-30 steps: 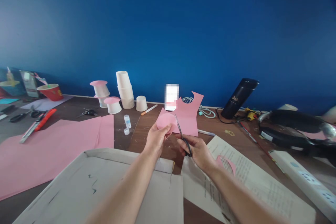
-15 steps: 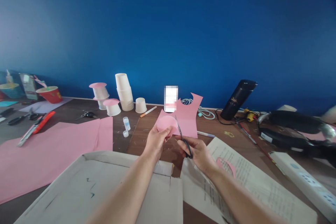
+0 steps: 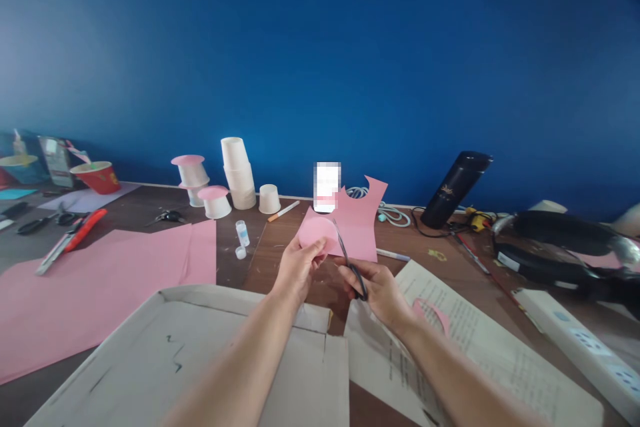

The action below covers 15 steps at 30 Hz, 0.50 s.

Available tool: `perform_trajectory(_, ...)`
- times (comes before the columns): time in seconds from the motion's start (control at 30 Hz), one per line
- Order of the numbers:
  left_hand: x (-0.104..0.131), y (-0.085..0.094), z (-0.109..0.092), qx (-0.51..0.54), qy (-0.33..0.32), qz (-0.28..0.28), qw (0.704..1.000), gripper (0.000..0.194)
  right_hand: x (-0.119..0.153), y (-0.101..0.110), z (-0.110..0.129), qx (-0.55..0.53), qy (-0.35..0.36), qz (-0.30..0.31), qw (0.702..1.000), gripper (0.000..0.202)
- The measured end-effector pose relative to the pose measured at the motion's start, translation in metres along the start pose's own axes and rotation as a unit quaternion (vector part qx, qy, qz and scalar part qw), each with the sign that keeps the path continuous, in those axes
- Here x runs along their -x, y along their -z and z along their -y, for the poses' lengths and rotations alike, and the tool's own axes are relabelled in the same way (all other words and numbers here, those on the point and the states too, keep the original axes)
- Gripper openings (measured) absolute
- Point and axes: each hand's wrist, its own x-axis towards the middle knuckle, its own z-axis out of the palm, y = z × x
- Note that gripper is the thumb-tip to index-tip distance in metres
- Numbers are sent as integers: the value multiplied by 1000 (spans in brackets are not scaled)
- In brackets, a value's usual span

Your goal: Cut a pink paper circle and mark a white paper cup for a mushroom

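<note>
Between thumb and fingers, my left hand [image 3: 305, 263] pinches a rounded piece of pink paper [image 3: 316, 229]. My right hand [image 3: 373, 283] grips black-handled scissors [image 3: 354, 269] by their loops. The blades point up and away from me, right beside the pink piece's right edge. Whether they touch the paper I cannot tell. Behind both hands lies a larger pink sheet [image 3: 363, 227] with curved cut-outs along its top. A curved pink paper scrap [image 3: 441, 318] rests on a printed page by my right forearm.
White paper cups [image 3: 240, 177] stand near the wall, several topped with pink discs [image 3: 214, 193]. A box cutter [image 3: 73, 240] lies on pink sheets [image 3: 125, 273] at left. A cardboard piece [image 3: 215, 360] is in front. Right are a dark bottle [image 3: 456, 188] and a power strip [image 3: 583, 343].
The view has shifted very slightly. Both hands keep nearly the same pose, and the pink piece appears turned or tilted a little in my left hand.
</note>
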Motion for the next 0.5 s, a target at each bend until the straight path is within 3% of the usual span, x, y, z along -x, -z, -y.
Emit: perform_trajectory(0.5,-4,4,7,-19,-9,6,1000,42,-2,-2,-2,-24,-8,-2,1000,50)
